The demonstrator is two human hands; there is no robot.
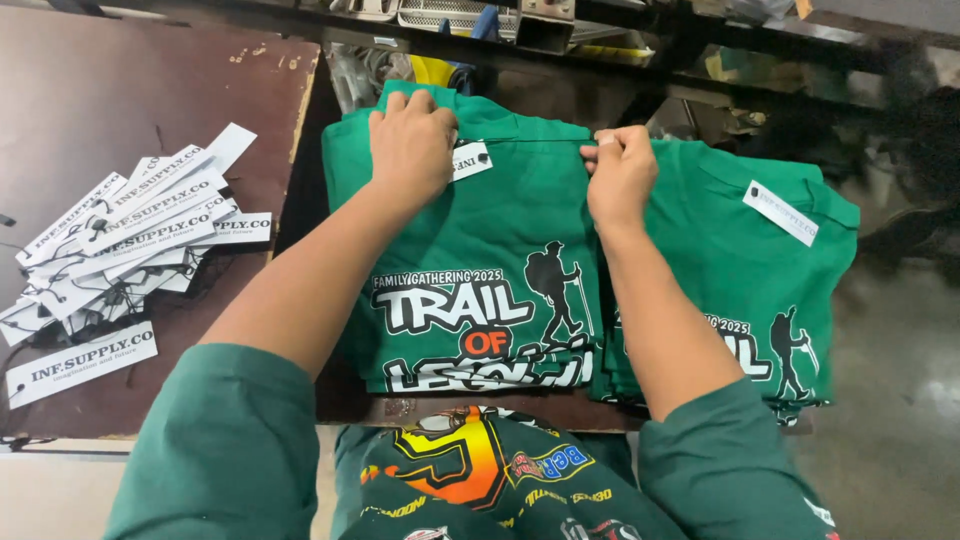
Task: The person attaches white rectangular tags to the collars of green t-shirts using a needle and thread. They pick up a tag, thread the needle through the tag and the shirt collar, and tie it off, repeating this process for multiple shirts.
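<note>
A stack of folded green T-shirts (480, 240) with a white, orange and black hiker print lies in front of me. My left hand (412, 145) rests flat on the collar area of the top shirt, beside a small white hang tag (470, 160). My right hand (622, 172) pinches the shirt's upper right edge with closed fingers. A second stack of the same green shirts (745, 270) sits to the right, its top shirt carrying a white tag (781, 212).
A brown table (110, 90) on the left holds a loose pile of white hang tags with black strings (125, 240). Cluttered shelves (560, 30) run along the back. Grey floor (890, 400) lies to the right. A colourful printed garment (480, 475) covers my lap.
</note>
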